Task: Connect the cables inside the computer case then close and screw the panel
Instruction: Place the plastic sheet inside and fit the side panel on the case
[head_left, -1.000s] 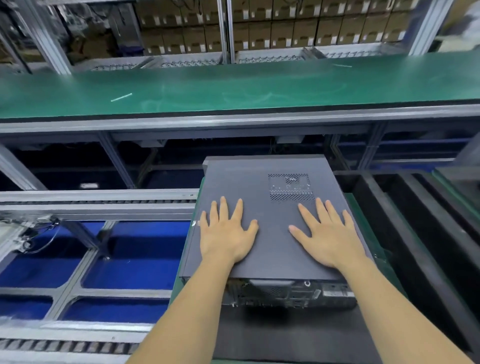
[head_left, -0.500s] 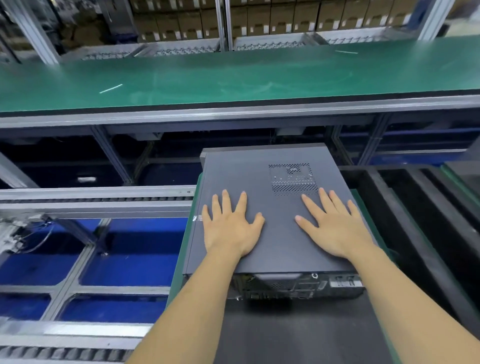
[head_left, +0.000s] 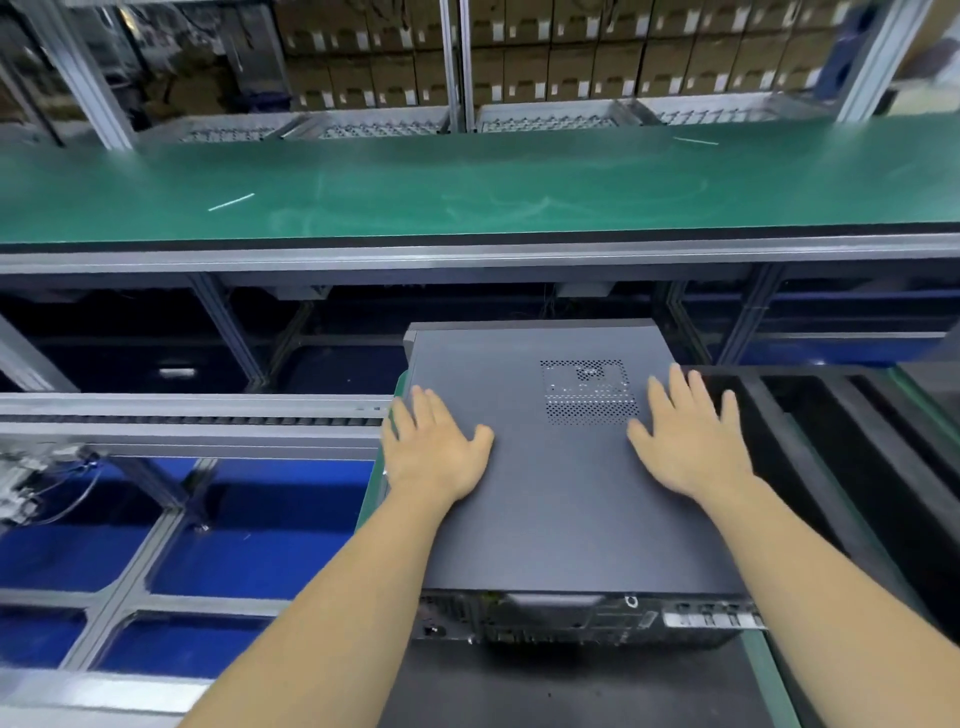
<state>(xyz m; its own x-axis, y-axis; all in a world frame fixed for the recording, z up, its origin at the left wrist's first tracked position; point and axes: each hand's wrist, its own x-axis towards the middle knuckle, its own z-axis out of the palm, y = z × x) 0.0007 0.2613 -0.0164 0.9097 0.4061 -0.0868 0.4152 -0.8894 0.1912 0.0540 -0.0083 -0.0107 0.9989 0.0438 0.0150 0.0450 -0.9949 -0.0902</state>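
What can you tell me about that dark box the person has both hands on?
The computer case is a flat, dark grey box that looks like matte metal, lying on its side on a dark mat. Its top panel is on, with a perforated vent patch near the far end. The near end shows ports and slots. The left hand and right hand lie flat on the panel, fingers spread.

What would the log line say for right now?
phase: closing panel | left hand: flat on panel | right hand: flat on panel | case: panel on top | screws: not seen
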